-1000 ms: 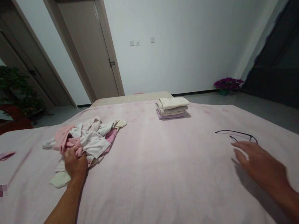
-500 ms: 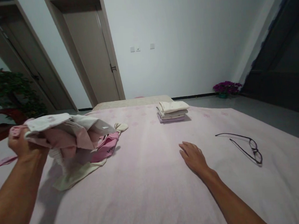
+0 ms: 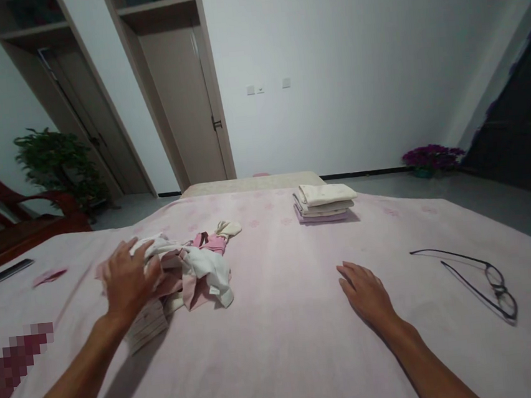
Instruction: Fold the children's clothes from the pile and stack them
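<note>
My left hand (image 3: 130, 278) rests on the left part of a crumpled heap of clothes, its fingers apart. On top of the heap lies a white and pink garment (image 3: 209, 270), spilling toward the right. Beneath and behind it show a pink piece with dark marks (image 3: 212, 244) and a cream cloth (image 3: 229, 229). A pale striped cloth (image 3: 147, 326) sticks out below my left wrist. My right hand (image 3: 367, 293) lies palm down on the pink sheet (image 3: 280, 348), fingers loosely stretched and holding nothing. Beyond it sits a neat stack of folded clothes (image 3: 326, 203), cream on top and lilac at the bottom.
Black-framed eyeglasses (image 3: 497, 289) lie unfolded to the right of my right hand. At the far left are a dark flat object (image 3: 3, 275), a small pink piece (image 3: 50, 277) and a blurred-out dark red item (image 3: 14, 367). A wooden chair (image 3: 27, 209) stands beyond the left edge.
My left hand has come down and rightward, bringing the white and pink garment from the air onto the heap, and its fingers have spread. My right hand stays on the sheet. The view has shifted left.
</note>
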The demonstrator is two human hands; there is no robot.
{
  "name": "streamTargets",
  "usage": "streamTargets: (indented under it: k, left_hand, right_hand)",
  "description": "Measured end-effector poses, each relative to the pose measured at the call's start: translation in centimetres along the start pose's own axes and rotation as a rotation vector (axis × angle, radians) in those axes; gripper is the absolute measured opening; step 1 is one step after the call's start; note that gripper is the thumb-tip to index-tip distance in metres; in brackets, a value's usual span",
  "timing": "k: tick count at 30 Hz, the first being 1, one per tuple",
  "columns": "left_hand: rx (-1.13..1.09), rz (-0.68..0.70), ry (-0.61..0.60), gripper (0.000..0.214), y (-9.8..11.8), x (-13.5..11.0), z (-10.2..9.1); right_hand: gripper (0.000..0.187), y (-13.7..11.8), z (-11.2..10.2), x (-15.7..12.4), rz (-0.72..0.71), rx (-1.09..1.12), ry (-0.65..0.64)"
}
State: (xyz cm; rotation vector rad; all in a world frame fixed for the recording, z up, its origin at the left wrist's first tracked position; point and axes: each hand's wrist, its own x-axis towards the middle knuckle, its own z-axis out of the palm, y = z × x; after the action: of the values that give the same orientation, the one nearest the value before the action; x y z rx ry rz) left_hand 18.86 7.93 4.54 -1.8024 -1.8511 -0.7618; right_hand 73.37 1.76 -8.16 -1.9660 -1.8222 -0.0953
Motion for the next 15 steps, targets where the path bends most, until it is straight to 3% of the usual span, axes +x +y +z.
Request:
streamTargets:
  k: [3,6,11,15]
  left_hand:
    - [-0.013,0.263,-0.089,0.053,2.6,-2.3,1.2]
    - [0.007,0.352,-0.19,0.063,3.4,-2.6,2.8]
    - [0.053,0.23,-0.265,0.031,2.0,0.8,4.4]
    - [-0.103,-0.096,-0.177,0.037,1.4,5.7,2.8]
  right_hand:
    - [0.042,0.2,0.1,0.0,-0.003,0.017,0.0]
    - [0.042,0.2,0.1,0.0,-0.001,0.03,0.003]
    - [0.042,0.1,-0.1,-0.1,0.001,0.041,-0.008]
    - [0.043,0.1,-0.1,-0.1,0.011,0.041,-0.008]
